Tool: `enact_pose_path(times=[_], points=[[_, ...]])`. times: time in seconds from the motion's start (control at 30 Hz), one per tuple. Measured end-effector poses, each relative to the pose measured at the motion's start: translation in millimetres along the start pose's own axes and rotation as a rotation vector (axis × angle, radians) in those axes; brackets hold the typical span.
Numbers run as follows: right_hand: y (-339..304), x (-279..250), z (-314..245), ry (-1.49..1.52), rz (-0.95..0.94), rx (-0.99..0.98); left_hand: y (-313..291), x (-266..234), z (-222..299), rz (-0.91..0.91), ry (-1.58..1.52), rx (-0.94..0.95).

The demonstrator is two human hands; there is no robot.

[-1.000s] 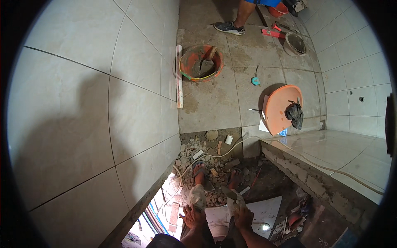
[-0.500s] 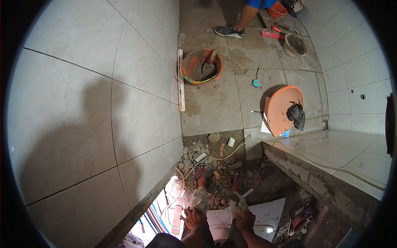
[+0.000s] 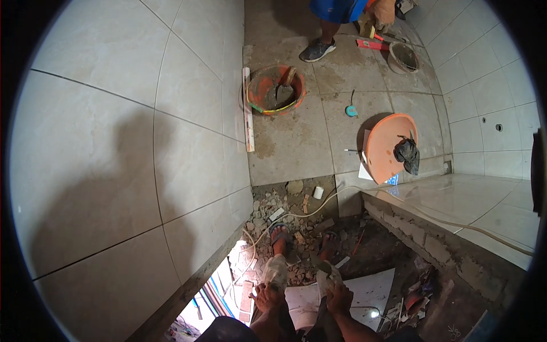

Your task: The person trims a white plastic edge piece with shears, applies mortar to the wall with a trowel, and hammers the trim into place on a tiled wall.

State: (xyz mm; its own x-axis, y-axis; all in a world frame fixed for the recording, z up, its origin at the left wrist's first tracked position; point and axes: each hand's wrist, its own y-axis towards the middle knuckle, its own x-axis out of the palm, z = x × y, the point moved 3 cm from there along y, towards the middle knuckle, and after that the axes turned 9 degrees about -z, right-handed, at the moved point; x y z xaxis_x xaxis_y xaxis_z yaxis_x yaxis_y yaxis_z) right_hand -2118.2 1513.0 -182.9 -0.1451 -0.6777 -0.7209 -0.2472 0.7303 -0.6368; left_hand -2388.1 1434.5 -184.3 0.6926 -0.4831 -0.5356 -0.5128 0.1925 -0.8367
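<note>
My left hand [image 3: 268,297] rests on my left knee, its fingers spread over the pale, dirty trouser leg, holding nothing. Over my right knee, my right hand [image 3: 340,298] is closed. A dull grey-brown trowel blade [image 3: 324,267] juts forward from it past the knee; the handle is hidden in the hand. My sandalled feet stand on broken rubble [image 3: 297,242] beyond the knees.
An orange bucket [image 3: 266,108] with mortar and a tool stands by the left wall. Ahead right are an orange basin [image 3: 387,145] with a black plastic bag [image 3: 407,154], a tape measure [image 3: 351,110] and a mortar pail [image 3: 403,57]. A cable [image 3: 319,212] crosses the rubble; a co-worker's shoe [image 3: 318,50] is beyond.
The co-worker's leg has turned and shifted, and their hand now shows near the pail. The trowel blade has tilted slightly in my right hand. My left hand stays on the knee.
</note>
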Motion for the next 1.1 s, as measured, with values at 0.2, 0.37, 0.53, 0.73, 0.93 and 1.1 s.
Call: enact_pose_path(times=[0.2,0.37,0.53,0.73,0.93,1.1], points=[[-0.3,-3.2,-3.8,0.002,-0.043,0.018,-1.5,4.6,-5.8,0.005,0.011,0.001],[4.7,-9.2,-8.7,-0.021,-0.069,0.035,-0.7,-3.0,-5.7,-0.034,0.002,-0.005],[7.9,-19.7,-12.4,0.004,-0.033,0.027,-2.1,-7.6,-1.2,0.003,0.024,-0.006],[3.7,-34.1,-11.0,0.016,0.078,-0.022,-19.4,-20.3,-0.4,0.004,0.022,0.041],[-19.1,-67.9,-0.9,0.055,-0.003,0.118,-32.8,-26.9,-27.8,-0.195,-0.112,0.376],[-62.3,-151.9,-23.3,0.303,-0.011,0.169,-10.3,0.5,-58.4,0.08,0.153,1.153]])
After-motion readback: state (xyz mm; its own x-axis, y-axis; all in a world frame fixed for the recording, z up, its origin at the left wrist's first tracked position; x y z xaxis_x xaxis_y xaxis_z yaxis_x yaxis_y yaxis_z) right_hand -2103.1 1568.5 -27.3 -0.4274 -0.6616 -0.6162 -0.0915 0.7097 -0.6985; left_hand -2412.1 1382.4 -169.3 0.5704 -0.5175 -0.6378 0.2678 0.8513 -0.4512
